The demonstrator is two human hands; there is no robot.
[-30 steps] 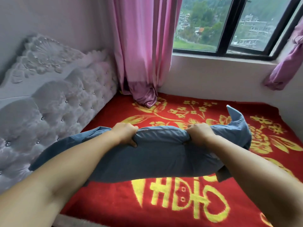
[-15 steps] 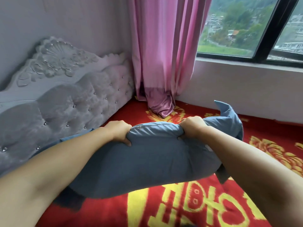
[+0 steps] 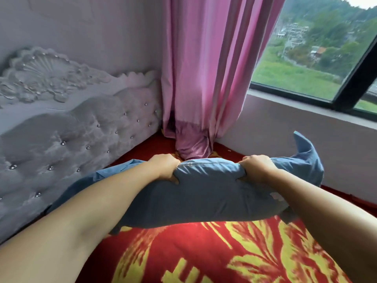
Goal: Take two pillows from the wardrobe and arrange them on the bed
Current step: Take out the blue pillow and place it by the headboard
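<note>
Both hands, left hand [image 3: 165, 168] and right hand [image 3: 257, 167], grip pillow [image 3: 204, 197] top edge above bed [image 3: 204, 252].

One head-worn view looks forward and down from close above the bed [image 3: 214, 258], facing its far corner. Forearms enter from 7 and 5 o'clock. The headboard [image 3: 61, 139] runs off toward 9 o'clock, the curtain [image 3: 204, 68] hangs at 12, the window [image 3: 316, 58] at 2.

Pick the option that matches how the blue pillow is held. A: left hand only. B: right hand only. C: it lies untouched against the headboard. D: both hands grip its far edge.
D: the left hand and the right hand each clutch the far edge of the blue pillow.
</note>
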